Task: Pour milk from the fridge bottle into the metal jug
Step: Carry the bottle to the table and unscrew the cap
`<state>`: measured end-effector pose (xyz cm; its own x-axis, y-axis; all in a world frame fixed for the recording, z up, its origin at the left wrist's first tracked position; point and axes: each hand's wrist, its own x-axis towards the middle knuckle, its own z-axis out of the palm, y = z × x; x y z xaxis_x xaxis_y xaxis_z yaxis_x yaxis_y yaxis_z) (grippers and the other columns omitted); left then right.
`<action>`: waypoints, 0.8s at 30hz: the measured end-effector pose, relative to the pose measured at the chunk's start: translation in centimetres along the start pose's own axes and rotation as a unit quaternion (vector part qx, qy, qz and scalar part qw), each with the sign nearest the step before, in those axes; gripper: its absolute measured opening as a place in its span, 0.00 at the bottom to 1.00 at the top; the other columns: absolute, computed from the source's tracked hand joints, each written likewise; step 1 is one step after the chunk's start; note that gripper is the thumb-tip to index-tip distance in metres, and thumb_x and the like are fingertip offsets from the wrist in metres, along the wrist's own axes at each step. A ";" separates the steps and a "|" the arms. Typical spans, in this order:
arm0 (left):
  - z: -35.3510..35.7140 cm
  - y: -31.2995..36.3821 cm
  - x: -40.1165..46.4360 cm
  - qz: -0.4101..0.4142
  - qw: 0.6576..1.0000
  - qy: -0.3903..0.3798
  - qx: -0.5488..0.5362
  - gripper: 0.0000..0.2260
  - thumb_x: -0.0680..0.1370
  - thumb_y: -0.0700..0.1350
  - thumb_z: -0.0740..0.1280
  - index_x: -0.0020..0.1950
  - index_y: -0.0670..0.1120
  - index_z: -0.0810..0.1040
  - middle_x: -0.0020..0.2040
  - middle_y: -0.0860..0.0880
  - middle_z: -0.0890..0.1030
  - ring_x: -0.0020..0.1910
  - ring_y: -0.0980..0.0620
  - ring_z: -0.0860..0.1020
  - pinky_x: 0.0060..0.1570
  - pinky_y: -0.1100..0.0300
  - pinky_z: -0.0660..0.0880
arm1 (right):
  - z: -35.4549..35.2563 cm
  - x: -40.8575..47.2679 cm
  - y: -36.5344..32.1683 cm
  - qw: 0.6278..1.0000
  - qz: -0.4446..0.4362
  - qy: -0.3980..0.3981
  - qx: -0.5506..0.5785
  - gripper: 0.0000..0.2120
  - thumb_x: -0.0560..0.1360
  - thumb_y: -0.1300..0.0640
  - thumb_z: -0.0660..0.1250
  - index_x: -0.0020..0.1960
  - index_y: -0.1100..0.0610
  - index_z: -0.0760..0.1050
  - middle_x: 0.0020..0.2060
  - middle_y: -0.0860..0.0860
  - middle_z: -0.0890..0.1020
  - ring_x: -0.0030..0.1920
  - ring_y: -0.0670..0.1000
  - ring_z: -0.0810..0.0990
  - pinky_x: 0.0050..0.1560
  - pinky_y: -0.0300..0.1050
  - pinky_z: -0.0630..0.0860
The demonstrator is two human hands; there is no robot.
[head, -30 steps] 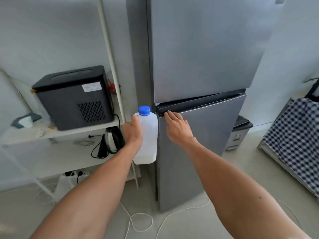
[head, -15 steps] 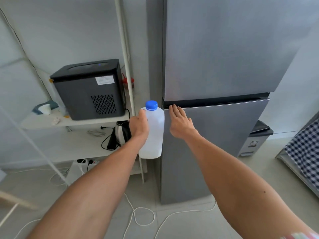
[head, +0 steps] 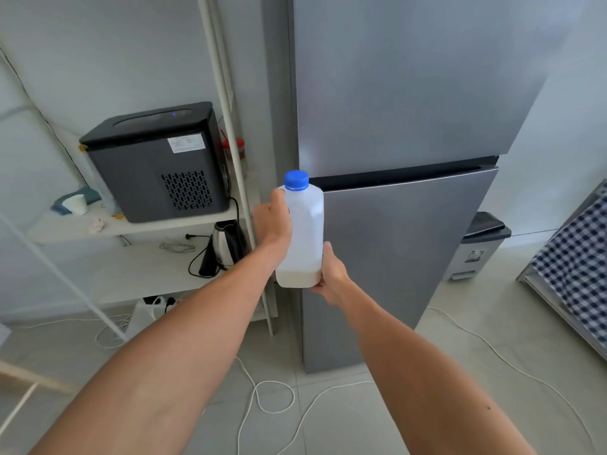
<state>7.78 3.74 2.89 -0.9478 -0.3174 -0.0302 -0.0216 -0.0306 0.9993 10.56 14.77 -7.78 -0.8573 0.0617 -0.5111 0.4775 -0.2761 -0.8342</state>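
Observation:
A translucent plastic milk bottle point(head: 303, 224) with a blue cap point(head: 296, 180) stands upright in the air before the fridge. Only a shallow layer of milk shows at its bottom. My left hand point(head: 272, 224) grips the bottle's left side near the handle. My right hand point(head: 330, 274) holds the bottle's lower right corner, fingers curled under the base. The silver two-door fridge point(head: 410, 224) behind has both doors closed. No metal jug is in view.
A white shelf unit point(head: 131, 226) at left carries a black appliance point(head: 157, 162), and a kettle point(head: 225, 246) on the level below. White cables point(head: 262, 389) trail over the tiled floor. A small bin point(head: 479, 244) and checked cloth point(head: 578, 264) lie to the right.
My right hand has left the fridge's lower door and come down to hold the bottle's base. The bottle stays in my left hand and the view has shifted slightly right.

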 end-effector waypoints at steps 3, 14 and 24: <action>1.1 -0.2 -1.2 -0.003 1.000 -0.015 -0.005 0.20 0.74 0.54 0.63 0.28 0.50 0.57 0.27 0.51 0.62 0.28 0.49 0.59 0.32 0.56 0.57 | -1.3 0.0 0.4 0.999 -0.005 0.014 0.035 0.21 0.82 0.40 0.54 0.58 0.51 0.81 0.52 0.53 0.88 0.53 0.58 0.86 0.56 0.61 0.83; 6.9 -1.9 -3.7 0.014 0.987 -0.158 0.031 0.21 0.72 0.56 0.59 0.23 0.50 0.57 0.25 0.51 0.62 0.28 0.49 0.60 0.34 0.52 0.59 | -8.3 -1.6 1.6 0.986 -0.018 0.149 0.077 0.22 0.78 0.43 0.58 0.56 0.56 0.82 0.48 0.53 0.86 0.48 0.56 0.85 0.57 0.59 0.83; 13.5 -3.3 -9.1 0.080 0.909 -0.407 0.049 0.25 0.77 0.55 0.58 0.22 0.48 0.61 0.22 0.50 0.66 0.26 0.49 0.65 0.32 0.53 0.64 | -14.3 -8.5 3.9 0.918 -0.074 0.357 0.158 0.23 0.82 0.39 0.57 0.53 0.56 0.81 0.48 0.56 0.85 0.43 0.55 0.82 0.43 0.51 0.83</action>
<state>12.18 19.51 0.20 -0.8618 0.4970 0.1019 0.1465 0.0514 0.9879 22.48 26.84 -9.64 -0.5103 0.7018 -0.4970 0.1901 -0.4716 -0.8611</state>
